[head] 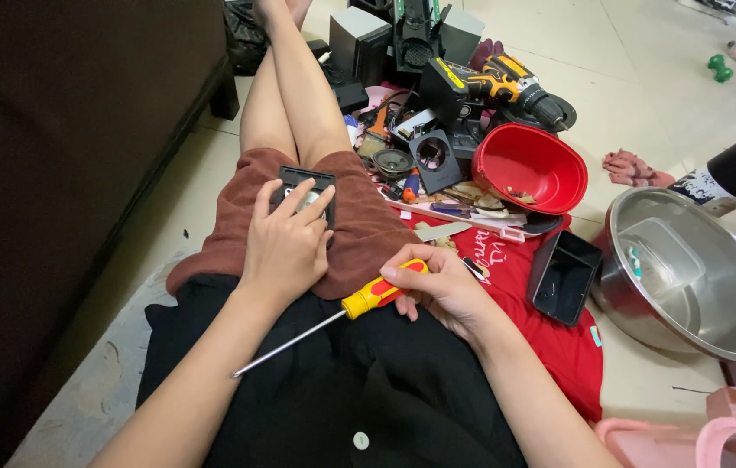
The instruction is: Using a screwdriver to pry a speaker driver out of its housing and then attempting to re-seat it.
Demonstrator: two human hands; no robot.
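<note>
Your left hand (pixel 285 247) lies palm-down over a small dark rectangular device (pixel 303 192) resting on your thigh, fingers spread and curled over its near edge so the soft cloth of your brown shorts (pixel 359 234) cannot let it slide; the lap serves as your bench here, and the pinning hand is what keeps the piece steady. Your right hand (pixel 446 290) is closed around the red-and-yellow handle of a screwdriver (pixel 359 302), gripping near the butt end, with the long steel shaft running down and to the left across your black top and its tip pointing away from the device, so the tool reads as held at rest, not applied. The two are near but not touching. Everything else sits within reach on your right: a red cloth (pixel 550 329) spread on the tiled floor as a catch mat, a black open tray (pixel 564 276) on it, a red plastic bowl (pixel 531 169) with a few small bits inside, and a large steel bowl (pixel 688 277) holding a clear container. Behind the red bowl lie a yellow-and-black cordless drill (pixel 506 87), a small loose speaker cone (pixel 393 162) and a heap of dark parts. A dark sofa (pixel 64 173) walls off your left side.
</note>
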